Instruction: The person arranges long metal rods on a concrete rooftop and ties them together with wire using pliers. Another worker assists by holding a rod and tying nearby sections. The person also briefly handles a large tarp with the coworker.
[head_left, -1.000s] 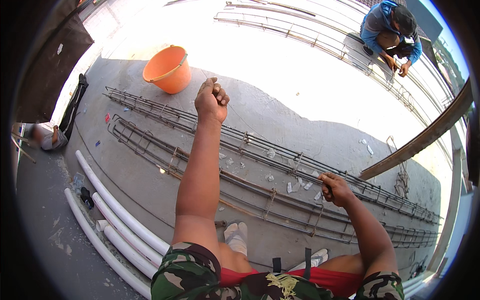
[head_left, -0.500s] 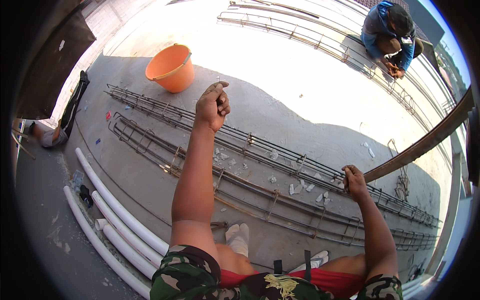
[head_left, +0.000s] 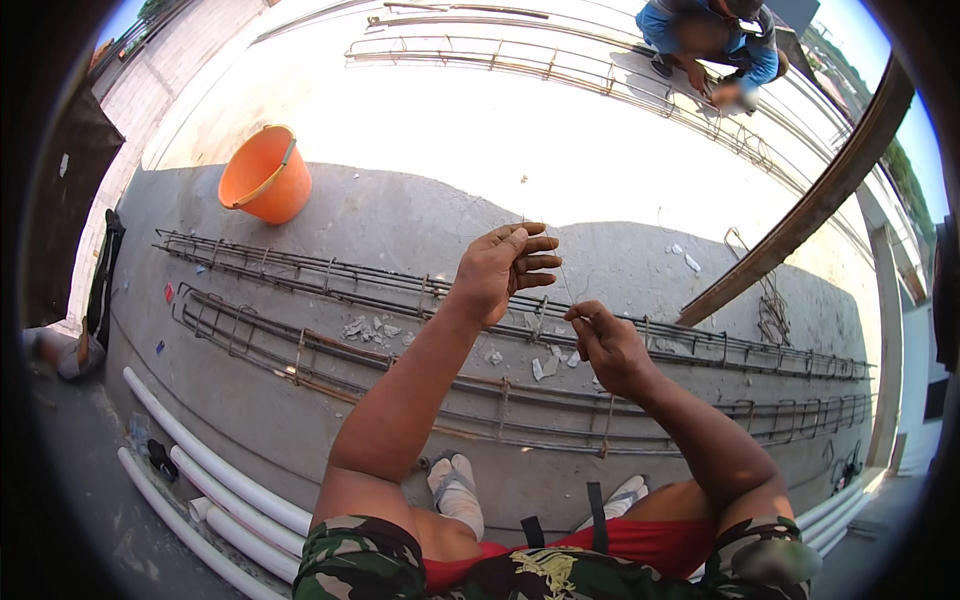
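Observation:
My left hand [head_left: 505,267] is raised over the concrete, fingers curled, pinching the upper part of a thin tie wire [head_left: 562,270]. My right hand [head_left: 605,345] is just below and to the right, pinching the lower end of the same wire. Beneath both hands lie two long rebar cages [head_left: 330,283] running from left to right across the slab. My feet in white socks [head_left: 455,490] stand at the near cage.
An orange bucket [head_left: 265,180] stands at the back left. White pipes [head_left: 210,470] lie at the lower left. A wooden beam [head_left: 810,210] slants at the right. A person in blue [head_left: 710,40] crouches at more rebar cages at the far top. Broken white chips [head_left: 545,365] litter the slab.
My right hand has risen from the cage at the right and come to the middle under my left hand. My left hand has opened from a fist and now pinches the wire.

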